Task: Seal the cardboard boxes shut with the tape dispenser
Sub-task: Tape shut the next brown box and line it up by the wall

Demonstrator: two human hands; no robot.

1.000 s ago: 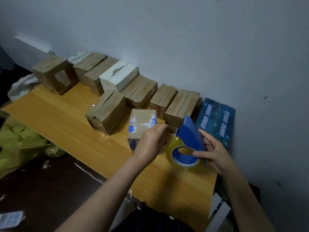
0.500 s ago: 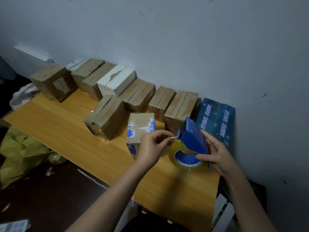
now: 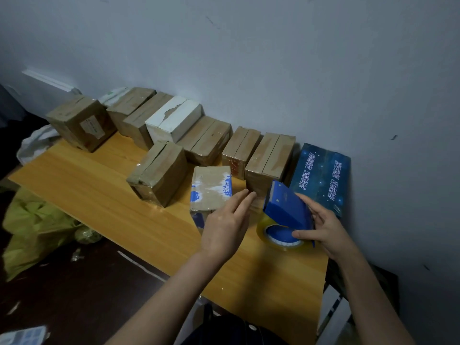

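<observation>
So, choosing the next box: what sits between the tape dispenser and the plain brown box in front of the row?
Head view: the blue-printed box and the left hand beside it.

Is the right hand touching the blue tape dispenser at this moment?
Touching. The head view shows the right hand gripping the tape dispenser: thumb on its blue side, fingers curled behind it.

Right hand (image 3: pixel 326 232) gripping blue tape dispenser (image 3: pixel 286 210), left hand (image 3: pixel 225 226) extended flat, boxes along wall
</observation>
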